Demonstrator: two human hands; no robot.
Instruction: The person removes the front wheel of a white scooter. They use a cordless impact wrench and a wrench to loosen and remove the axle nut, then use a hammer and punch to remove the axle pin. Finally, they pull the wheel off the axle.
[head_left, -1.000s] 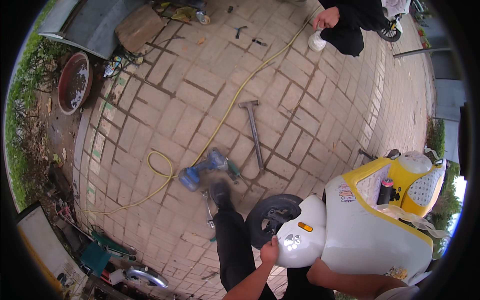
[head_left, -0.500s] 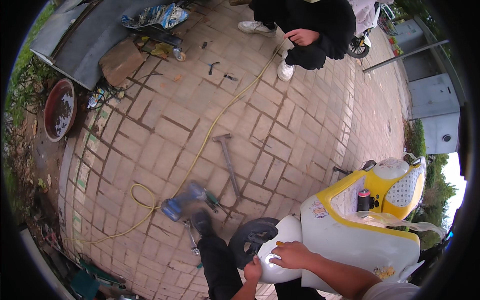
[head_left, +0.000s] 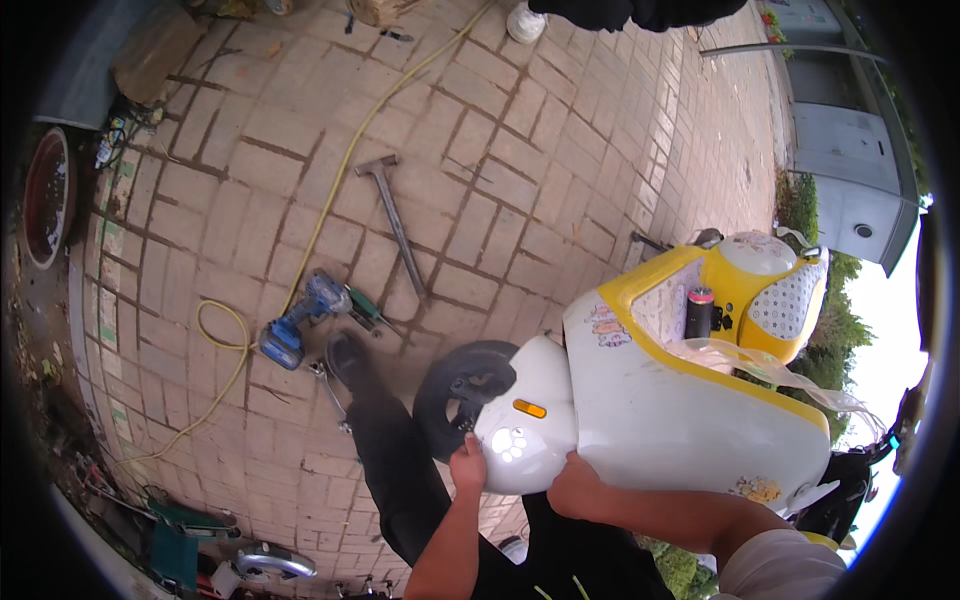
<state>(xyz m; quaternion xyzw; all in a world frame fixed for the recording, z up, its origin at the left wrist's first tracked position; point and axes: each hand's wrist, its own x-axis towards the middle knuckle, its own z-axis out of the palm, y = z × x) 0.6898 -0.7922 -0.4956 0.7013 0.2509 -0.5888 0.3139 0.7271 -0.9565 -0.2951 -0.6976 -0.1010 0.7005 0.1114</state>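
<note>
A yellow and white scooter lies on its side at the right, its front wheel (head_left: 440, 405) toward me. Its glossy white front fender (head_left: 520, 458) carries an orange reflector (head_left: 530, 409) and white paw-print marks. My left hand (head_left: 467, 465) is closed on the fender edge beside the wheel, thumb up. My right hand (head_left: 578, 487) grips the fender's near edge where it meets the white body panel (head_left: 680, 430); its fingertips are hidden. My outstretched leg (head_left: 390, 450) in black trousers lies left of the wheel.
By my shoe are a blue cordless power tool (head_left: 303, 318), a green-handled screwdriver (head_left: 368, 308) and a wrench (head_left: 328, 392). A hammer (head_left: 398, 225) and a yellow hose (head_left: 345, 170) lie on the bricks. A dark can (head_left: 699, 315) stands in the scooter's footwell. Another person's shoe (head_left: 526, 22) shows above.
My right hand has gone from beside the orange reflector to the fender's near edge. My left hand stays by the wheel. The view has shifted, so the other person is mostly cut off.
</note>
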